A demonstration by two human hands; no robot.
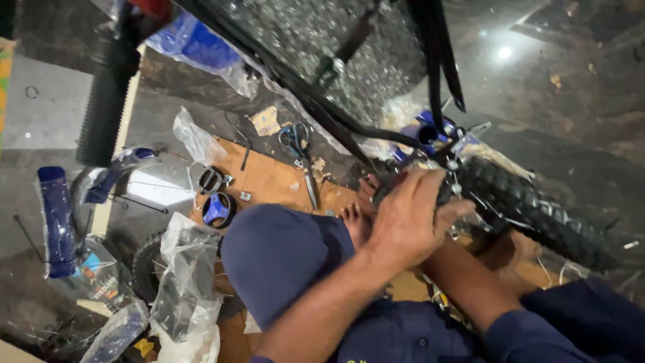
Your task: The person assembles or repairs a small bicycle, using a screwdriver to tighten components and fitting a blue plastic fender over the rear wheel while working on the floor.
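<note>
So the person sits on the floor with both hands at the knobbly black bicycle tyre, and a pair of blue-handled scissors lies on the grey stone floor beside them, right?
Not quite. In the head view the blue-handled scissors lie on the brown cardboard sheet, not on the stone floor. The rest holds: the left hand and right hand are at the knobbly black bicycle tyre.

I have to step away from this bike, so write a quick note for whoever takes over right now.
Left hand: gripping the knobby tyre by the axle, under the black frame.
Right hand: hidden behind the left arm, grip unclear.
Scissors and blue ring parts lie on the cardboard; a smaller wheel sits among plastic bags.
Done: wheel sits at the frame.
Left: cannot tell whether it is fastened.
</note>
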